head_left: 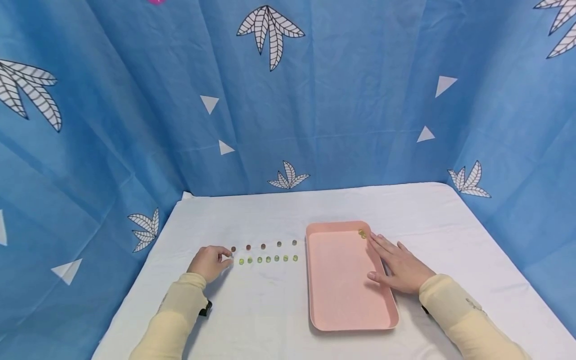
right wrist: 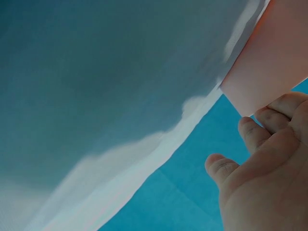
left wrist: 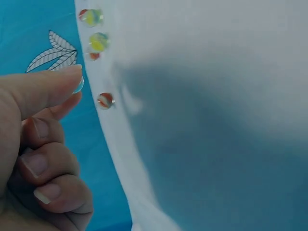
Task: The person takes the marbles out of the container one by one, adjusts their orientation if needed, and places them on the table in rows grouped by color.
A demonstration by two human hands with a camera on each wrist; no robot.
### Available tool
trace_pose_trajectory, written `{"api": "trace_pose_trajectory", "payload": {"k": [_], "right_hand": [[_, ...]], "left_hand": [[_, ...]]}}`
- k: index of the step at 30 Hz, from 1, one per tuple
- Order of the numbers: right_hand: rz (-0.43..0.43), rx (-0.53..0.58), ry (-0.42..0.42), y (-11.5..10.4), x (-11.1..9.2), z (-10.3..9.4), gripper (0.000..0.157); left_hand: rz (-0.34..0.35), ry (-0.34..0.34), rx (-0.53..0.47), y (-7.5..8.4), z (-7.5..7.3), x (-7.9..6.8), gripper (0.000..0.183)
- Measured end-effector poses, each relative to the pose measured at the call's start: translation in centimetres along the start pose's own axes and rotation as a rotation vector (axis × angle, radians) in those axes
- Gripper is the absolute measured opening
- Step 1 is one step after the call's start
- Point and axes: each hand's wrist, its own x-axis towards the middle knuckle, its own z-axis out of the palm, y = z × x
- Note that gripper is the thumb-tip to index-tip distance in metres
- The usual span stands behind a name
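Between thumb and forefinger, my left hand (head_left: 209, 263) pinches a glass marble (left wrist: 79, 86), mostly covered by the fingers in the left wrist view. It is at the left end of two rows of marbles. The far row has darker reddish and bluish marbles (head_left: 263, 246), spaced wide; the near row has several yellow-green marbles (head_left: 268, 259) set closer together. A pink tray (head_left: 346, 295) stands right of the rows, with a few yellowish marbles (head_left: 362, 233) in its far right corner. My right hand (head_left: 402, 268) rests at the tray's right rim with extended fingers, holding nothing.
A white cloth (head_left: 252, 310) covers the table. Blue curtains (head_left: 360, 110) with leaf and triangle prints hang behind it and along both sides. The tray's raised walls stand between the marble rows and my right hand.
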Motion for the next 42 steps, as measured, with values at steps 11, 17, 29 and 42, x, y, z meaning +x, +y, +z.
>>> {"api": "trace_pose_trajectory", "payload": {"k": [11, 17, 29, 42], "right_hand": [[0.003, 0.006, -0.004, 0.1, 0.3, -0.5, 0.094], [-0.004, -0.006, 0.004, 0.1, 0.3, -0.5, 0.094], [-0.010, -0.018, 0.010, 0.2, 0.3, -0.4, 0.093], [0.002, 0.001, -0.007, 0.0, 0.1, -0.2, 0.094]], "left_hand": [[-0.036, -0.061, 0.031, -0.1, 0.9, 0.2, 0.015], [-0.026, -0.061, 0.044, 0.1, 0.9, 0.6, 0.016], [-0.029, -0.057, 0.047, 0.0, 1.1, 0.6, 0.017], [-0.047, -0.065, 0.053, -0.2, 1.4, 0.3, 0.019]]}}
